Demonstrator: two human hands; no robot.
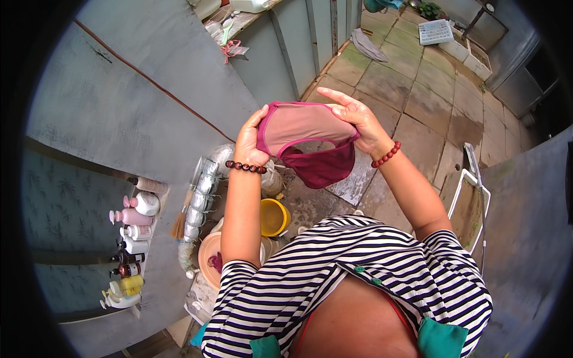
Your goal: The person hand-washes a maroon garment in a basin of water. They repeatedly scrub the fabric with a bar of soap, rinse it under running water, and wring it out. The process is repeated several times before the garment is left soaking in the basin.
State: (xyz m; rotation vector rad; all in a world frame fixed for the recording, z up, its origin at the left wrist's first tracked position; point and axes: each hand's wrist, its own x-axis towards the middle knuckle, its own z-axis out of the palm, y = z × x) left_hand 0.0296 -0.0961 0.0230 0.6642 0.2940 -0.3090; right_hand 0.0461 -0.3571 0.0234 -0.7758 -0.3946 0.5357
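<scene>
Hands [248,142] [366,126] on garment [323,164], labelled bottles [137,232] leftward

Soft, even daylight with faint shadows; silver-wrapped pipe [205,191] glints; fisheye bends edges, corners black.

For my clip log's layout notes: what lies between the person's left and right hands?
In the head view, a pair of magenta-trimmed briefs spans the stretch between the left hand and right hand, held at both ends.

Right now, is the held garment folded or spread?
Spread: left hand and right hand hold the garment at opposite sides, its tan panel extended.
</scene>
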